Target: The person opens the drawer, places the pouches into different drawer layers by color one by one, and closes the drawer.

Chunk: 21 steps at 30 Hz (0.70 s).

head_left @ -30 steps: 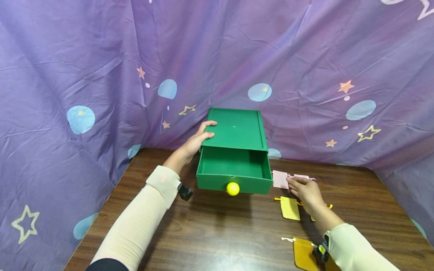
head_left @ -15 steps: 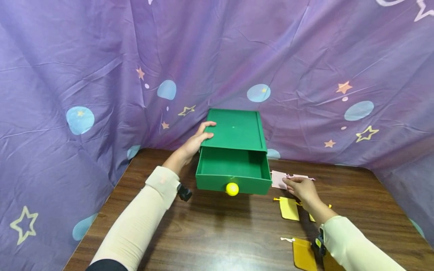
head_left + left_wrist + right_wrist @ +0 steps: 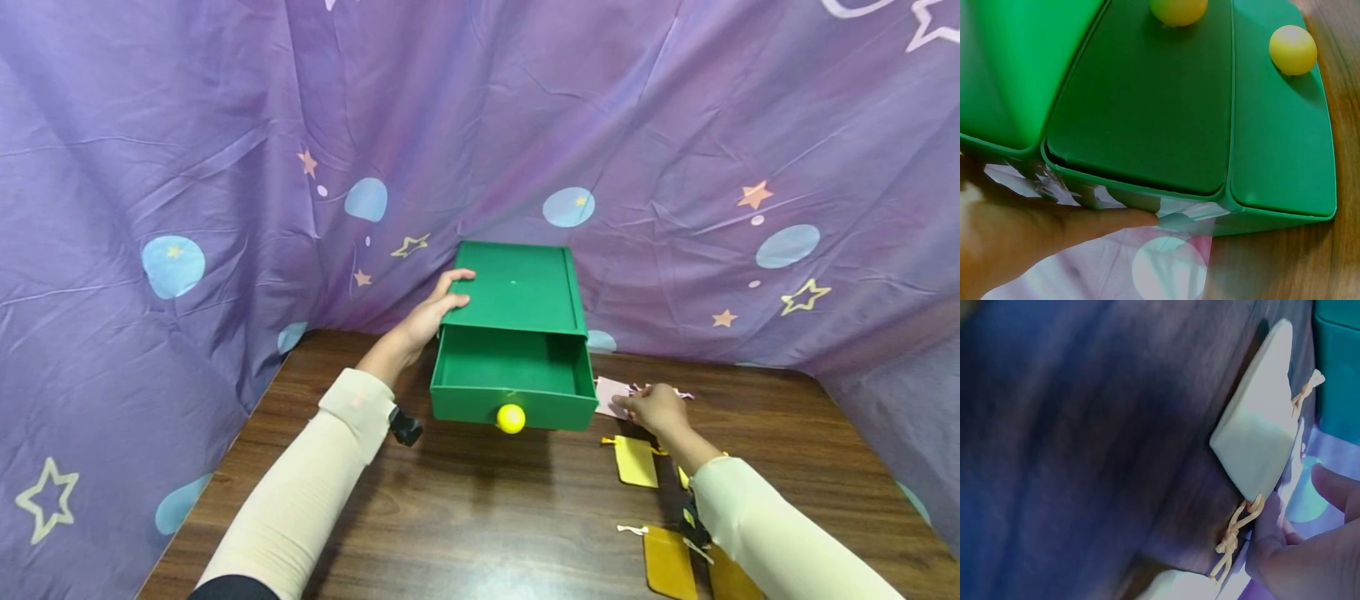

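Note:
My left hand rests against the left side of a green drawer box, with fingertips over its top edge. In the left wrist view a straight digit lies along the box's side. The box's top drawer, with a yellow knob, is pulled out. My right hand reaches to a pink drawstring pouch lying right of the box, fingertips at its right edge. Thumb and fingers are spread apart in the right wrist view. Another pink pouch is mostly hidden behind this hand.
A yellow drawstring pouch lies nearer on the wooden table, with another partly under the right forearm. Two mustard pouches lie at the front right. Two lower drawers are closed. A purple curtain hangs behind.
My right hand has moved slightly left over the pink pouch, uncovering more of the right-hand mustard pouch. My left hand stays on the box.

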Each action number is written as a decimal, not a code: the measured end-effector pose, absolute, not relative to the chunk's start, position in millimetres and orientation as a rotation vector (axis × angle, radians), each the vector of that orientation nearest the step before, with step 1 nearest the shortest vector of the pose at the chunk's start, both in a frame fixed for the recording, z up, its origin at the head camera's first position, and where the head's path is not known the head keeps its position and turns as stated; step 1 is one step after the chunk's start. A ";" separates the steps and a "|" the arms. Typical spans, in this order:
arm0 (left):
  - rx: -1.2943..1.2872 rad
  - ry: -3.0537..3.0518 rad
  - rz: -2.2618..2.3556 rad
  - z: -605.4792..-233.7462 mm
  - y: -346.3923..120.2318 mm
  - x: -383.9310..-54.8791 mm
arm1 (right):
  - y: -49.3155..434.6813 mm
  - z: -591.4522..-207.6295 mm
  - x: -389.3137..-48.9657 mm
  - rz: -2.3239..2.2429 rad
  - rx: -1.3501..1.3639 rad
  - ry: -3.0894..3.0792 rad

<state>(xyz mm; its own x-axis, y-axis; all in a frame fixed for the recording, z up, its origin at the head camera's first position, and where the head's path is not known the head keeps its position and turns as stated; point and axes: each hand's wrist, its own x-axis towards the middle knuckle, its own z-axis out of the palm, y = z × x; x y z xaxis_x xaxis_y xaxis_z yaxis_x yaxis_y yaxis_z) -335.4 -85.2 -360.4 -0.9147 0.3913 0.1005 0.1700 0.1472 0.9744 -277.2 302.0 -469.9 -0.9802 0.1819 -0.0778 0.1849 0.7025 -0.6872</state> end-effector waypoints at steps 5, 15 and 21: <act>0.552 2.235 1.869 -360.8 -85.6 -336.0 | 300.1 -470.5 -284.1 -0.895 0.317 2.993; 0.556 2.232 1.872 -361.3 -85.9 -336.1 | 297.5 -472.6 -289.8 -0.756 0.353 3.000; 0.571 2.244 1.869 -360.7 -85.9 -335.7 | 299.9 -472.4 -288.6 -0.897 0.348 2.981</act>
<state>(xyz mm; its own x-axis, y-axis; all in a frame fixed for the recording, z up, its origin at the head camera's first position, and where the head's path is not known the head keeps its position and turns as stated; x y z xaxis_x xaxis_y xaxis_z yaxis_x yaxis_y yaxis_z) -335.7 -85.9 -360.7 -0.9131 0.3910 0.1153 0.1841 0.1432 0.9724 -288.6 299.9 -472.4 -0.9753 0.2085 -0.0728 0.2141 0.8114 -0.5438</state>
